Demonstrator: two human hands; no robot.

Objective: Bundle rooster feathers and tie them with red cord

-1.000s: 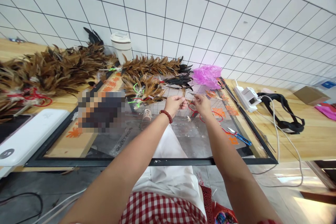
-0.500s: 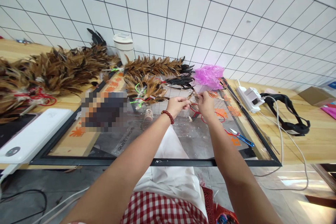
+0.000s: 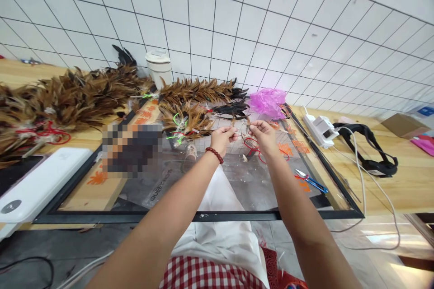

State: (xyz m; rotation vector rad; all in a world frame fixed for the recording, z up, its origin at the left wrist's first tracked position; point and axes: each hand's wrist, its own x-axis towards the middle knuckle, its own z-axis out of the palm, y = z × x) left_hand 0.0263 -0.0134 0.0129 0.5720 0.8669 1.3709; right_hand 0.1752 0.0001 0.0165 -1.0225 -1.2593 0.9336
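Note:
My left hand (image 3: 223, 139), with a beaded bracelet on its wrist, pinches a small brown feather (image 3: 233, 122). A short way to the right, my right hand (image 3: 262, 134) pinches another small feather (image 3: 248, 120) between thumb and finger. Both hands are over the glass-topped, black-framed panel (image 3: 237, 216). Looped red cord (image 3: 259, 156) lies just below my right hand. Behind the hands are a bunch of black feathers (image 3: 230, 109) and a brown feather bundle (image 3: 196, 119) with green and red ties.
Blue-handled snips (image 3: 312, 181) lie at the right. A pink plastic bag (image 3: 267, 101), a white cup (image 3: 159, 67) and a long brown feather strand (image 3: 200, 90) line the back. Large feather bundles (image 3: 77, 95) and a white power bank (image 3: 44, 183) are left; a power strip (image 3: 320, 130) and black strap (image 3: 369, 149) right.
My hands have moved apart, with a small feather showing at each one's fingertips. The fingers of my right hand have spread a little. The view has tilted slightly.

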